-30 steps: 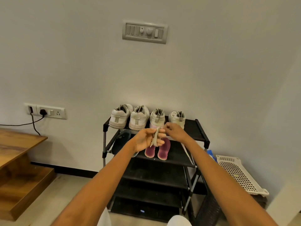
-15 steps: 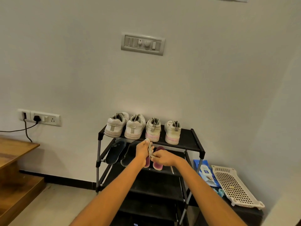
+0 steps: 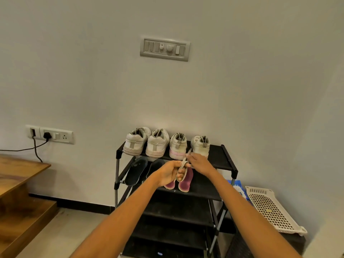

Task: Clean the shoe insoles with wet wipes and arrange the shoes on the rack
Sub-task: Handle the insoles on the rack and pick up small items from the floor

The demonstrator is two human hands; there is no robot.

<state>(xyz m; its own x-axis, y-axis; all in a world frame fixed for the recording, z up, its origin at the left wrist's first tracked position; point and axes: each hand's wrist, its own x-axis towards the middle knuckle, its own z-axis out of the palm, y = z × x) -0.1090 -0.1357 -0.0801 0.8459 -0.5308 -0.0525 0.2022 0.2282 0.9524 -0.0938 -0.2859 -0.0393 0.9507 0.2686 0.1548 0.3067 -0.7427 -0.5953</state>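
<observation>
Four white shoes stand heel-out on the top shelf of the black rack (image 3: 221, 157): a larger pair (image 3: 136, 141) at left and a smaller pair (image 3: 177, 145) at right. On the second shelf lie two dark insoles (image 3: 135, 171) and two pink insoles (image 3: 186, 180). My left hand (image 3: 168, 175) grips a greyish, crumpled wipe (image 3: 183, 162) in front of the pink insoles. My right hand (image 3: 200, 162) pinches the wipe's upper end, just below the rightmost shoe (image 3: 200, 144).
A blue pack of wet wipes (image 3: 237, 187) and a white perforated basket (image 3: 270, 209) sit to the right of the rack. Wooden steps (image 3: 18, 183) stand at left, under a wall socket (image 3: 50, 135) with a plugged cable. The lower shelves are bare.
Both hands dipped toward the second shelf half a second ago and have come back up to the top shelf's front edge, still holding the wipe between them.
</observation>
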